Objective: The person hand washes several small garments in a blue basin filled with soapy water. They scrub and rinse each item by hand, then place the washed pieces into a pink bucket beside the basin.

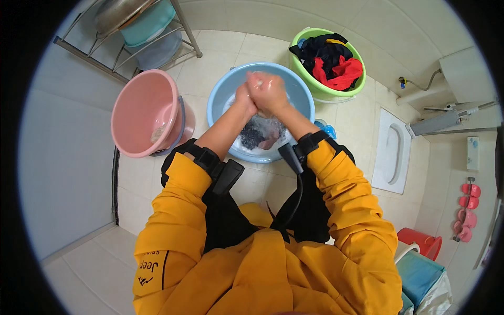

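Observation:
Over the blue basin my two hands are pressed together, wet and slightly blurred. My left hand is closed against the palm side of my right hand, whose fingers are curled in. A small whitish patch shows between them; whether it is foam or a held thing I cannot make out. Below the hands, dark wet cloth lies in sudsy water inside the basin, with a brownish-pink part near its front. Both forearms reach in from the lower edge, with black straps above the wrists.
A pink bucket stands at left, a green bucket of dark and red clothes at far right. A metal rack with basins is at far left. A squat toilet and red bucket lie right.

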`<act>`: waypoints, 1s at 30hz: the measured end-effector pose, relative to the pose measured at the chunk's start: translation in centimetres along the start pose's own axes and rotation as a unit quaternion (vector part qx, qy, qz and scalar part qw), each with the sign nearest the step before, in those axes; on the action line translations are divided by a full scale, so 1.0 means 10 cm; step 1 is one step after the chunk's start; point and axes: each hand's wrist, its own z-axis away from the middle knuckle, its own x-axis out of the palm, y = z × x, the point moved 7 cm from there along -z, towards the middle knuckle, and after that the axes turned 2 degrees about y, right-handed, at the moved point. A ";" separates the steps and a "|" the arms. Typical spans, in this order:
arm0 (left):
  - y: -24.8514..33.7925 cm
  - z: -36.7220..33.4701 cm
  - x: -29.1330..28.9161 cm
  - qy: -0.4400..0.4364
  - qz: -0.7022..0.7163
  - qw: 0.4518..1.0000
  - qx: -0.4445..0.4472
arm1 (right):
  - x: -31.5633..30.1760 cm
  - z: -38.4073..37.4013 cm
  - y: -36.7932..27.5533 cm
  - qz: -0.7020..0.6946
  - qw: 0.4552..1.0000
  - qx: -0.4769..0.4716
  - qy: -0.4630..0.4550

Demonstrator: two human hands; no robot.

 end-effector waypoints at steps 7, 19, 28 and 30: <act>0.22 0.17 0.30 -0.152 -0.125 0.979 -0.047 | -0.06 0.02 0.91 -0.179 0.920 0.307 -0.167; 0.64 0.37 0.48 -0.209 -0.139 0.964 0.090 | -0.32 0.08 0.54 -0.182 0.895 0.327 -0.242; 0.24 0.10 0.30 -0.121 -0.133 0.984 0.018 | -0.62 -0.23 0.50 -0.411 0.873 0.235 0.120; 0.14 0.06 0.22 -0.072 -0.074 0.994 -0.033 | -0.55 -0.16 -0.02 -0.219 0.972 0.075 0.043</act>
